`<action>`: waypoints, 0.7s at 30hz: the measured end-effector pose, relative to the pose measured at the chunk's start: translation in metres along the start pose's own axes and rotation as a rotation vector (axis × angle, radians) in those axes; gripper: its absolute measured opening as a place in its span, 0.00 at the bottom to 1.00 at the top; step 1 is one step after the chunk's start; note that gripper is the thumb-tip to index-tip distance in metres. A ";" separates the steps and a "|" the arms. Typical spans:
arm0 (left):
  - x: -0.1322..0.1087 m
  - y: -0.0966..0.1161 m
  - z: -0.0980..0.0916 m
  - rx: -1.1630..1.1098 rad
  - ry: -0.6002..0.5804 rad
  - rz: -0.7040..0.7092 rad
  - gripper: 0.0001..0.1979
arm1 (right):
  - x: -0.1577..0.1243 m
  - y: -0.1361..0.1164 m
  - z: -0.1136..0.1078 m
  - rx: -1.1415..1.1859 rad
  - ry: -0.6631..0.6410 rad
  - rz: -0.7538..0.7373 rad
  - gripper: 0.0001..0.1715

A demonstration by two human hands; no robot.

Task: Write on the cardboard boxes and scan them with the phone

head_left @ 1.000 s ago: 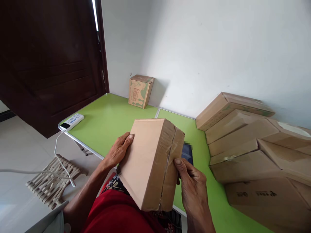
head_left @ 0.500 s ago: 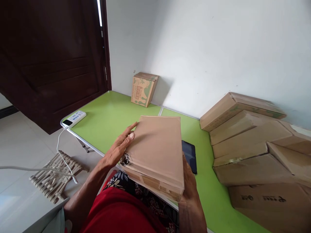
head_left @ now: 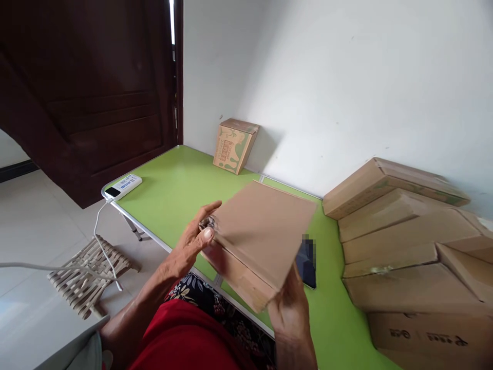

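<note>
I hold a plain brown cardboard box [head_left: 262, 234] above the near edge of the green table [head_left: 173, 190], tilted with its broad face up. My left hand [head_left: 190, 241] grips its left corner, thumb on top near a torn spot. Under the box's near right corner my right hand [head_left: 287, 308] is closed on it, fingers mostly hidden. A dark phone [head_left: 308, 259] lies on the table just right of the box.
A stack of flattened cardboard boxes [head_left: 404, 241] fills the table's right side. A small printed box [head_left: 234, 146] leans on the wall at the back. A white power bank [head_left: 123, 186] with a cable sits at the table's left corner. A woven stool [head_left: 87, 272] stands on the floor.
The box has been turned from its taped narrow side up to its broad face up, and has rotated further and shifted right. My right hand went from its side to beneath it.
</note>
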State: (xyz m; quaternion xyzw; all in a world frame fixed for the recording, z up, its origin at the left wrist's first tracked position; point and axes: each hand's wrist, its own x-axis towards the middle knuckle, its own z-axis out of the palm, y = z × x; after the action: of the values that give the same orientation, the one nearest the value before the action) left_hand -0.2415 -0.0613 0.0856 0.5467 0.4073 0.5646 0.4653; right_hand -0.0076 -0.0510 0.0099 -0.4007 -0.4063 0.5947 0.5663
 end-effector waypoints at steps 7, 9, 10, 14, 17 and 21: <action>0.007 -0.001 -0.037 -0.017 -0.003 -0.094 0.36 | -0.018 -0.007 0.028 0.283 -0.007 0.086 0.19; 0.008 -0.004 -0.044 -0.035 -0.013 -0.157 0.38 | -0.022 -0.011 0.028 0.249 -0.042 0.090 0.24; 0.007 -0.007 -0.045 -0.043 0.005 -0.191 0.40 | -0.023 -0.013 0.029 0.235 -0.047 0.087 0.25; 0.001 -0.024 -0.040 -0.122 0.084 -0.346 0.52 | -0.028 -0.017 0.038 0.209 -0.013 0.046 0.26; -0.004 -0.032 -0.035 -0.295 0.049 -0.416 0.52 | -0.031 -0.024 0.044 0.172 0.002 0.019 0.23; -0.011 -0.032 -0.028 -0.499 -0.046 -0.492 0.51 | -0.035 -0.036 0.050 0.119 -0.019 0.026 0.23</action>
State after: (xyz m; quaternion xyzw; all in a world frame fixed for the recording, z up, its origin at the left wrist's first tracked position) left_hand -0.2676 -0.0635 0.0503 0.3144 0.3657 0.5052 0.7156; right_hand -0.0404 -0.0868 0.0619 -0.3660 -0.3704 0.6288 0.5775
